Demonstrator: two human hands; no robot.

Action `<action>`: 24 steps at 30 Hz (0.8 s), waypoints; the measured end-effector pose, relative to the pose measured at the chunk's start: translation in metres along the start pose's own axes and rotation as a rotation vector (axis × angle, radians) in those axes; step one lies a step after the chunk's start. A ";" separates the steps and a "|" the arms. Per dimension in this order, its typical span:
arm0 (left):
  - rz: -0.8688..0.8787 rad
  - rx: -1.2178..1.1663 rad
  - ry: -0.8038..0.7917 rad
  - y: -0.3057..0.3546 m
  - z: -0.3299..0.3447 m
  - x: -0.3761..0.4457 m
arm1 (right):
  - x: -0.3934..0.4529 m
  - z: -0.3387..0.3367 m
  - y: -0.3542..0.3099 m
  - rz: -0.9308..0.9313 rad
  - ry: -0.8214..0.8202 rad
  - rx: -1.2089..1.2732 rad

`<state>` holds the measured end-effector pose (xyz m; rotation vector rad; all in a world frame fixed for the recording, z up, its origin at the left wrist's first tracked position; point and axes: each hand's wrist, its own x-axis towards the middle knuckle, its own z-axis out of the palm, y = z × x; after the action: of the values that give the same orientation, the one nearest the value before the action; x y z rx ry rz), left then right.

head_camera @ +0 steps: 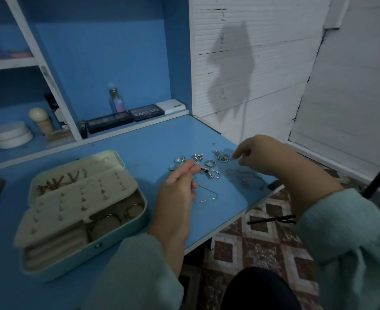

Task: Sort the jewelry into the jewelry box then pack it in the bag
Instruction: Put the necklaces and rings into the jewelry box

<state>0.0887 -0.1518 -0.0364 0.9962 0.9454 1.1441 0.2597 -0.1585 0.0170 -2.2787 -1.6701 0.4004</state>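
I am seeing the open jewelry box (81, 211) lying left of the silver rings (195, 166) on the blue desk (140, 144), my left hand (178, 198) pinching a small silver piece (199, 169) over them and my right hand (258, 155) pinching a thin chain (223, 158) beside them.

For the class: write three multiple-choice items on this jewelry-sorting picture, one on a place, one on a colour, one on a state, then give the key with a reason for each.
1. Where does the jewelry box stand relative to the loose silver jewelry?
A. To its left
B. To its right
C. On the shelf

2. What colour is the desk top?
A. White
B. Blue
C. Red

3. What state is the jewelry box in?
A. Closed
B. Open
C. Packed in a bag

Key: 1 A, the box sits left of the pile. 2 B, the surface is plainly blue. 3 B, the lid is up and the compartments show.
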 end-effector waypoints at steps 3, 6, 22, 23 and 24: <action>0.018 0.031 -0.005 0.000 0.001 -0.001 | -0.009 -0.006 0.007 -0.008 -0.073 -0.047; 0.033 0.068 -0.013 -0.002 0.002 -0.002 | -0.017 -0.003 0.010 0.006 -0.100 -0.006; -0.005 0.038 -0.019 0.002 0.003 -0.006 | -0.014 0.016 0.022 -0.109 -0.018 -0.307; -0.010 0.034 -0.016 0.003 0.003 -0.007 | -0.013 0.015 0.022 -0.115 -0.029 -0.307; -0.014 0.031 -0.015 0.003 0.003 -0.007 | -0.012 0.014 0.022 -0.117 -0.049 -0.299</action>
<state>0.0895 -0.1583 -0.0318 1.0208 0.9593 1.1121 0.2700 -0.1750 -0.0042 -2.3732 -1.9943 0.1920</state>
